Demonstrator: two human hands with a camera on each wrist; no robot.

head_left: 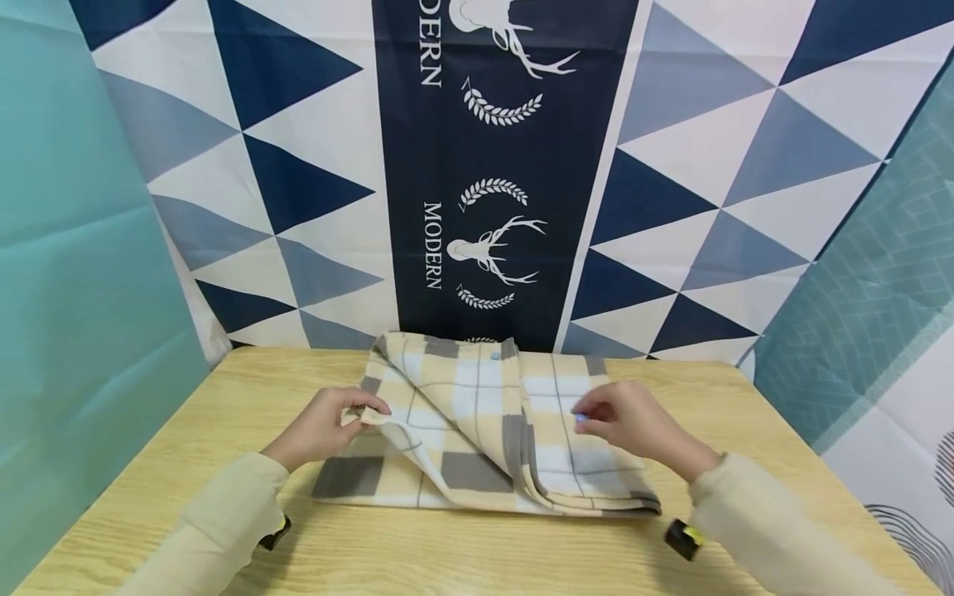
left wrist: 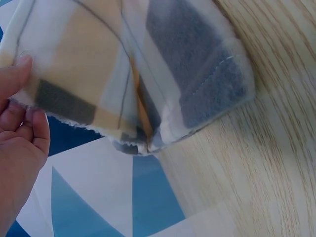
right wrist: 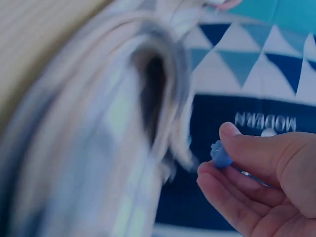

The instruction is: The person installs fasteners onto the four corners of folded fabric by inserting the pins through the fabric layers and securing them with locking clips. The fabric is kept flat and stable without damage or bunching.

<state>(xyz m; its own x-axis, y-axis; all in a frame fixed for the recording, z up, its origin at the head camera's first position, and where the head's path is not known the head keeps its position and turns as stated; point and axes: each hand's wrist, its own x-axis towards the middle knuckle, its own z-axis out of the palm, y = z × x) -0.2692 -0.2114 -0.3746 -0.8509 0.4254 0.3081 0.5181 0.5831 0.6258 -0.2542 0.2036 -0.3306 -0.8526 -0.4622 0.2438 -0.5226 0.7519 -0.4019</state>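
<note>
A fleece blanket [head_left: 477, 381] in cream, white and grey plaid lies folded in layers on the table. My left hand [head_left: 335, 422] pinches the edge of its upper layer between thumb and fingers, holding it raised and folded back on the left side. In the left wrist view, the lifted layer [left wrist: 74, 59] hangs from the left fingers. My right hand [head_left: 622, 418], above the blanket's right part, pinches a small blue knobby piece [right wrist: 220, 154] between thumb and fingers. A thin shiny strip shows behind that piece. Another small blue piece [head_left: 495, 356] sits on the blanket's far part.
Wooden table [head_left: 417, 555] stretches under the blanket and toward me. Behind it hangs a patterned cloth [head_left: 484, 165] with triangles, deer heads and lettering. A teal cloth [head_left: 89, 248] closes the left side, with more patterned cloth [head_left: 864, 331] on the right.
</note>
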